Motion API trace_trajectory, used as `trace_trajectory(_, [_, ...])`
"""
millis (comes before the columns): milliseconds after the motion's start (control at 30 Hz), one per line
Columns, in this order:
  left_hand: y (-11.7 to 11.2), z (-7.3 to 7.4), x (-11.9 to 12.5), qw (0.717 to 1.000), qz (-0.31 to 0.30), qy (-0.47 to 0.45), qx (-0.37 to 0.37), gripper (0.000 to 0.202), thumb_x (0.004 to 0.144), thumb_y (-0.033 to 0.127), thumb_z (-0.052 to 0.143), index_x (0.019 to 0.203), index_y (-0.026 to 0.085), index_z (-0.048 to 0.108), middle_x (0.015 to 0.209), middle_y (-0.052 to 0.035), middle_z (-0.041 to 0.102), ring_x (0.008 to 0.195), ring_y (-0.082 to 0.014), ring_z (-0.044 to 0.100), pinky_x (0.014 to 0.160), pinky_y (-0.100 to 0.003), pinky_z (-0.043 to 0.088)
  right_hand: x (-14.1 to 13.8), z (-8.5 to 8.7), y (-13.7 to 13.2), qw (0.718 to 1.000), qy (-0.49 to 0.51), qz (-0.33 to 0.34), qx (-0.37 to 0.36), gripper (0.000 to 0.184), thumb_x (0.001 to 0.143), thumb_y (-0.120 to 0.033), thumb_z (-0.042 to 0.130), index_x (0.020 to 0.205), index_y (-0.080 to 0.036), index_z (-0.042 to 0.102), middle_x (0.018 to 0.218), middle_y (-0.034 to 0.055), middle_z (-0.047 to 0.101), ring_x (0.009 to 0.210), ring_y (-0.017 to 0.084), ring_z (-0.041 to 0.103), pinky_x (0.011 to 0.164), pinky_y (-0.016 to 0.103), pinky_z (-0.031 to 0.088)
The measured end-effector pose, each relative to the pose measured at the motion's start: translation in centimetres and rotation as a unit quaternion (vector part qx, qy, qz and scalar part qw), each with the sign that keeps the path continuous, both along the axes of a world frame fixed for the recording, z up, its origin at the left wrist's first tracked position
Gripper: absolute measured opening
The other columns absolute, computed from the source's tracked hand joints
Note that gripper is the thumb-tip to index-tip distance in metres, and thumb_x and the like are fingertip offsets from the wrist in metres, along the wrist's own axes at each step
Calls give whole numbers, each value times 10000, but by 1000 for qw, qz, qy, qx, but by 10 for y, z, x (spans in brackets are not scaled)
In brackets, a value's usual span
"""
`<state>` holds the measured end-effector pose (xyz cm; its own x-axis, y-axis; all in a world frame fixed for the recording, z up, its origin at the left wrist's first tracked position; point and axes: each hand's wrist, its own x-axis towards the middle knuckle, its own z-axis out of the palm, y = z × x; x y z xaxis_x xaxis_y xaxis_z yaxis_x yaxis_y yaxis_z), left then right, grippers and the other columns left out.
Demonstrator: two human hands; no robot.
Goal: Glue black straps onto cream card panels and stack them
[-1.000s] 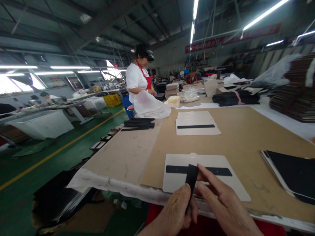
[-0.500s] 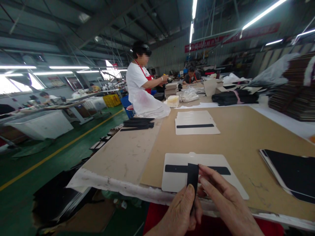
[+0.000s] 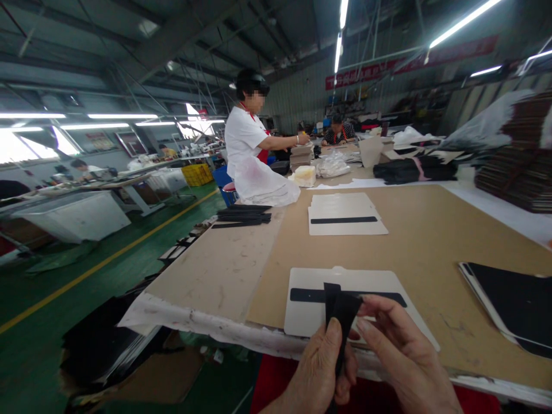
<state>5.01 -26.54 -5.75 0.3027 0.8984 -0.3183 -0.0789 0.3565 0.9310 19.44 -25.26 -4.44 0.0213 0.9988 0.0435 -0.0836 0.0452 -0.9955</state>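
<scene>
My left hand (image 3: pixel 317 371) pinches a narrow black strip (image 3: pixel 340 313) between thumb and fingers at the near table edge. My right hand (image 3: pixel 399 351) curls its fingers against the strip's upper end, which spreads into two layers there. Just behind the hands a white card (image 3: pixel 310 313) with a black band across it lies flat on the brown table (image 3: pixel 422 241).
A second white card (image 3: pixel 345 214) with a black band lies farther back. A black sheet (image 3: pixel 513 299) sits at the right. Black strips (image 3: pixel 244 215) are stacked at the left edge. A person in a white top (image 3: pixel 245 144) stands by a plastic bag (image 3: pixel 267 187). Dark stacks (image 3: pixel 513 172) fill the far right.
The strip's top has opened into two layers, and my right fingers have curled in on it. The standing person now reaches an arm out over the far table.
</scene>
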Motion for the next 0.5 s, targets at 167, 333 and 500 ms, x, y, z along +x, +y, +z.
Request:
trace_trajectory(167, [-5,12,-6,998,-53,-2,41,749,804,858,429,1044,158,542,617,35,535,402,-60,418,377,-182,309,-7,-5,-7,990,65,86,-94,381,811,-560,712,986,-223,722,945,50,734,927,253,688,859,366,573])
trace_trajectory(333, [-5,9,-28,996,-77,-31,21,795,776,859,474,1149,158,482,734,-29,635,535,-137,618,494,-228,466,18,2,1,986,109,32,-122,378,763,-595,729,874,-235,723,886,63,716,903,260,676,805,360,585])
trace_trajectory(500, [-2,28,-69,975,-77,186,89,518,857,703,526,848,185,519,717,-8,613,583,-135,590,516,-233,406,74,52,39,986,145,-64,-51,271,722,-476,796,778,-267,633,665,-18,520,524,115,474,421,217,456])
